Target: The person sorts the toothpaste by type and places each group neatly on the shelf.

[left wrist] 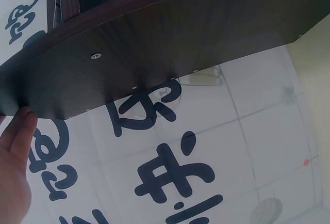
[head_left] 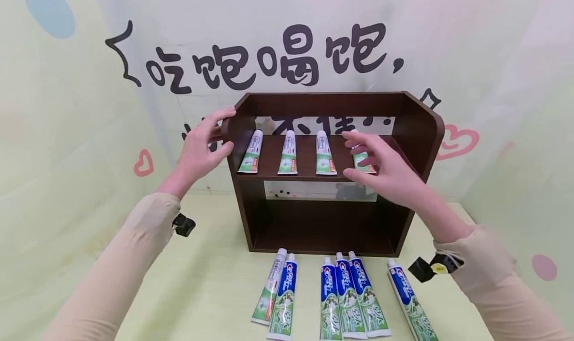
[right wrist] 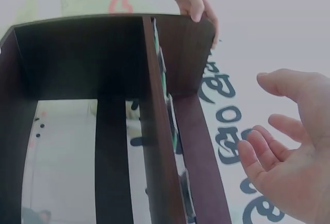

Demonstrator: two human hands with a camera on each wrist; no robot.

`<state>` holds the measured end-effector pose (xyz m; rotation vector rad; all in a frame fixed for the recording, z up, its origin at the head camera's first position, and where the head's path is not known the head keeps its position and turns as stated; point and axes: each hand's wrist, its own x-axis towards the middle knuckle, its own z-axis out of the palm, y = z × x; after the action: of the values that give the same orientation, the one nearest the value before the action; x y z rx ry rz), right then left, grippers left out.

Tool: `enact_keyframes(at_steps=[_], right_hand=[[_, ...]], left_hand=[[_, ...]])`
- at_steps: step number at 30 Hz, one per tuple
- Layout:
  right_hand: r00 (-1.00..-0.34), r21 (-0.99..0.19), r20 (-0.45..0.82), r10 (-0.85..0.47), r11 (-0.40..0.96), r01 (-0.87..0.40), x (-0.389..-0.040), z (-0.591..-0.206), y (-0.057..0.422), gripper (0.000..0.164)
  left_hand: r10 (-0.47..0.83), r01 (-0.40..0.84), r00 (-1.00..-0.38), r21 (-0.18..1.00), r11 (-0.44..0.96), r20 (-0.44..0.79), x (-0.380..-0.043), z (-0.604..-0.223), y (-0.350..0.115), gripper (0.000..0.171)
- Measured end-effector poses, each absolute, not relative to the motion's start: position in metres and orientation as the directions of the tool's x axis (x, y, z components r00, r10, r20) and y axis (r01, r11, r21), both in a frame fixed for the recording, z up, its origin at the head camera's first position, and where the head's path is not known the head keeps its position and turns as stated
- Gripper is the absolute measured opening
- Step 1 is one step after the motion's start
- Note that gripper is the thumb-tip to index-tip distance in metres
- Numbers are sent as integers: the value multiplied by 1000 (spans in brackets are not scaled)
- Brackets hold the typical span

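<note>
My left hand (head_left: 202,144) grips the upper left side panel of a dark brown two-tier shelf (head_left: 320,226). In the left wrist view its fingers (left wrist: 20,136) lie against the panel's outer face. My right hand (head_left: 385,169) hovers before the upper tier's right end, fingers spread and loosely bent, holding nothing; it partly hides a green-and-white toothpaste tube (head_left: 362,164). Further left on that tier, similar tubes stand in a row: one at the left end (head_left: 252,154), another toothpaste tube (head_left: 288,154) and a third tube (head_left: 325,154), leaning back with caps up.
On the pale table (head_left: 202,281) before the shelf lie a white-green toothpaste tube (head_left: 270,288) and several blue-green ones, including a leftmost blue-green tube (head_left: 283,301) and a separate right tube (head_left: 410,301). The shelf's lower tier (head_left: 323,226) holds no tubes. A printed curtain (head_left: 134,106) hangs behind.
</note>
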<state>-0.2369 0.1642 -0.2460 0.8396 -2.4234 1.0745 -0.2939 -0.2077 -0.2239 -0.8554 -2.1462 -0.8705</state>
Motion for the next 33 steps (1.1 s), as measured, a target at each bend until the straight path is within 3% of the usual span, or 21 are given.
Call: enact_keyframes(at_steps=[14, 24, 33], right_hand=[[-676, -491, 602, -426, 470, -734, -225, -288, 128, 67], [-672, -501, 605, -428, 451, -739, -219, -318, 103, 67], [-629, -483, 660, -410, 409, -774, -222, -353, 76, 61]], left_hand=[[323, 757, -576, 341, 557, 751, -295, -224, -206, 54], [312, 759, -565, 333, 559, 764, -295, -223, -206, 53], [309, 752, -575, 340, 565, 757, -294, -223, -207, 54]])
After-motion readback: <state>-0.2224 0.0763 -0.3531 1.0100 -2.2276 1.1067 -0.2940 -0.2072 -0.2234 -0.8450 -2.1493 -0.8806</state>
